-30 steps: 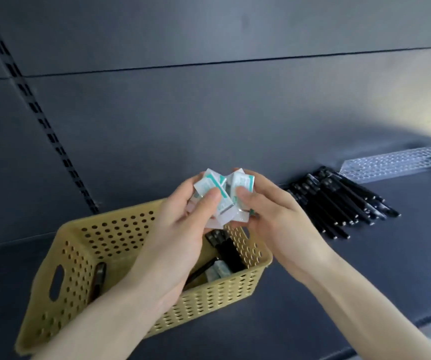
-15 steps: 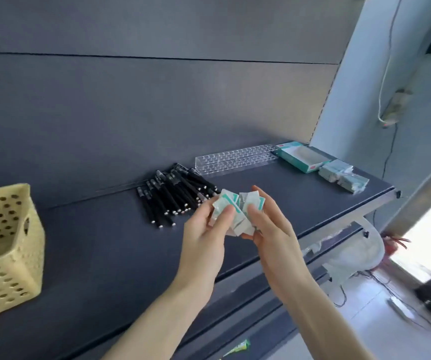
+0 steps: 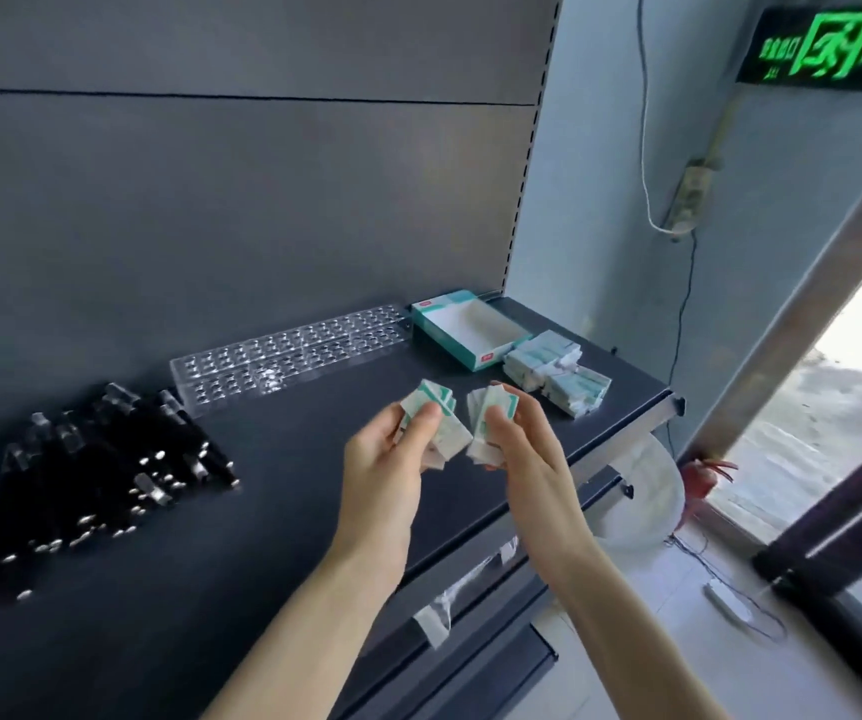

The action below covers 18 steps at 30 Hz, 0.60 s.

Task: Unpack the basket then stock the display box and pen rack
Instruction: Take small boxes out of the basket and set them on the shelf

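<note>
— While each hand carries its own loose stack, what is the main risk?
— Slippage, by my judgement. Left hand (image 3: 387, 459) has thumb and fingers curled round a fanned stack of packets (image 3: 436, 407). Right hand (image 3: 527, 454) clasps a second stack (image 3: 491, 413) the same way. The two stacks nearly meet between the thumbs. Neither is squared, so a slack thumb could shed packets.
— Where would they land?
— Under the fingertips lies the shelf (image 3: 304, 459), but its front edge runs just under the right wrist. Anything dropped heel-side likely goes to the floor.
— Target?
— Display box (image 3: 470, 327), open and seemingly bare inside, sits beyond the right fingertips, well apart. A loose pile of packets (image 3: 553, 374) lies between fingers and box, close against the box; whether they touch, cannot tell. A low reach could scatter it. The shelf ends just past that pile.
— Open room?
— Bare shelf under and ahead of both sets of fingers. Pen rack (image 3: 288, 356) lies beyond the left fingertips by the back panel. Pens (image 3: 96, 475) are heaped well off the left hand's outer side. Basket not in view.
</note>
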Motion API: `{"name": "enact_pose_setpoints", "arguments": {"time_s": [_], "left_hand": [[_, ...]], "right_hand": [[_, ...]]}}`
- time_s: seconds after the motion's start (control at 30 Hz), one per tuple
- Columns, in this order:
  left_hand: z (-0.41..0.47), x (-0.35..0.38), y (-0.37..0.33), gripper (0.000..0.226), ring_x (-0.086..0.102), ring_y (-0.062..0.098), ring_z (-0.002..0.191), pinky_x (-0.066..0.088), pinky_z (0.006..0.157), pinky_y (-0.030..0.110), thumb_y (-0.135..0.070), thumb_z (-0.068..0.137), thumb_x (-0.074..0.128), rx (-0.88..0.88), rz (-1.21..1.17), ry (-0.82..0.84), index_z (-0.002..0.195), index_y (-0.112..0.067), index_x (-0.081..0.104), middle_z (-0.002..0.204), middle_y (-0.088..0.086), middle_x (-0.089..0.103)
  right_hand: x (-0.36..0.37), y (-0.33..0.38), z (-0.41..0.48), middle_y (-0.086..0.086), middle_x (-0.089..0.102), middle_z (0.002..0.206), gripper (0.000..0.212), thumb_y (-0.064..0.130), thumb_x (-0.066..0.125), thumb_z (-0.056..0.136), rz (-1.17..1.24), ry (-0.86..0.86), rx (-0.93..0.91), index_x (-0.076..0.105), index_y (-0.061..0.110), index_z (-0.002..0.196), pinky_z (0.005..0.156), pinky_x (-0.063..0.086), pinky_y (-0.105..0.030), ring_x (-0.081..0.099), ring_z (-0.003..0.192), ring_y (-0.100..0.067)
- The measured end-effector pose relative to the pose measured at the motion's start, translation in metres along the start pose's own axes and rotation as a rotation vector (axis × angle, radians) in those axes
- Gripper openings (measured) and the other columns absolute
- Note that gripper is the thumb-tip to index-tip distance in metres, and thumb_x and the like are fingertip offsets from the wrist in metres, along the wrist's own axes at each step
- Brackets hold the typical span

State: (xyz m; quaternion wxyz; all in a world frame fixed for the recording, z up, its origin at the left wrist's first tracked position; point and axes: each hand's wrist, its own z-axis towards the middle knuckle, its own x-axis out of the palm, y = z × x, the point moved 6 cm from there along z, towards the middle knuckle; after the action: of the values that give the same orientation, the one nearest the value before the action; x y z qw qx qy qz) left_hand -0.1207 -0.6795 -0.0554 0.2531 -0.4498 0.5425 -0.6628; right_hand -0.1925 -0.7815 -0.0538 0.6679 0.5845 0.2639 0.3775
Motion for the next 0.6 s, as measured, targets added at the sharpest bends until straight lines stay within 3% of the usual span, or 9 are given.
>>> {"name": "enact_pose_setpoints", "arguments": {"time_s": [0.17, 0.27, 0.37, 0.5, 0.6], "left_hand": [[0.057, 0.049, 0.029, 0.015, 0.065, 0.018, 0.083, 0.048, 0.081, 0.032, -0.014, 0.093, 0.057, -0.046, -0.03, -0.018, 0.096, -0.008, 0.07, 0.09, 0.011, 0.073], [0.086, 0.075, 0.044, 0.015, 0.064, 0.023, 0.086, 0.048, 0.082, 0.034, -0.011, 0.093, 0.057, -0.057, -0.034, -0.047, 0.099, -0.008, 0.07, 0.097, 0.015, 0.073], [0.106, 0.098, 0.06, 0.014, 0.063, 0.023, 0.085, 0.048, 0.08, 0.035, -0.011, 0.092, 0.058, -0.067, -0.025, -0.085, 0.097, -0.011, 0.071, 0.095, 0.013, 0.073], [0.123, 0.122, 0.078, 0.012, 0.068, 0.016, 0.083, 0.051, 0.067, 0.022, -0.011, 0.09, 0.06, -0.027, -0.021, -0.138, 0.094, -0.012, 0.072, 0.092, 0.007, 0.075], [0.127, 0.136, 0.089, 0.011, 0.068, 0.015, 0.081, 0.05, 0.062, 0.02, -0.012, 0.09, 0.061, 0.011, -0.002, -0.236, 0.095, -0.01, 0.071, 0.091, 0.007, 0.075]], "right_hand": [[-0.045, -0.011, 0.063, 0.028, 0.067, 0.085, 0.019, 0.016, 0.043, 0.099, -0.01, 0.018, 0.022, 0.055, 0.03, 0.098, 0.066, 0.041, -0.001, 0.061, 0.083, 0.012], [-0.073, -0.017, 0.096, 0.017, 0.07, 0.096, 0.018, 0.014, 0.044, 0.099, -0.023, 0.023, 0.021, 0.057, 0.021, 0.109, 0.071, 0.043, -0.005, 0.063, 0.09, 0.004], [-0.101, -0.026, 0.122, -0.001, 0.069, 0.108, 0.021, 0.015, 0.046, 0.098, 0.005, 0.02, 0.047, 0.057, 0.013, 0.115, 0.084, 0.048, -0.02, 0.064, 0.102, -0.012], [-0.135, -0.035, 0.154, 0.0, 0.07, 0.1, 0.019, 0.017, 0.049, 0.096, -0.03, 0.047, 0.062, 0.061, 0.02, 0.11, 0.074, 0.048, -0.018, 0.066, 0.09, -0.01], [-0.16, -0.045, 0.172, -0.008, 0.063, 0.113, 0.02, 0.024, 0.052, 0.095, -0.098, 0.094, 0.094, 0.062, 0.026, 0.112, 0.083, 0.052, -0.029, 0.064, 0.099, -0.015]]}}
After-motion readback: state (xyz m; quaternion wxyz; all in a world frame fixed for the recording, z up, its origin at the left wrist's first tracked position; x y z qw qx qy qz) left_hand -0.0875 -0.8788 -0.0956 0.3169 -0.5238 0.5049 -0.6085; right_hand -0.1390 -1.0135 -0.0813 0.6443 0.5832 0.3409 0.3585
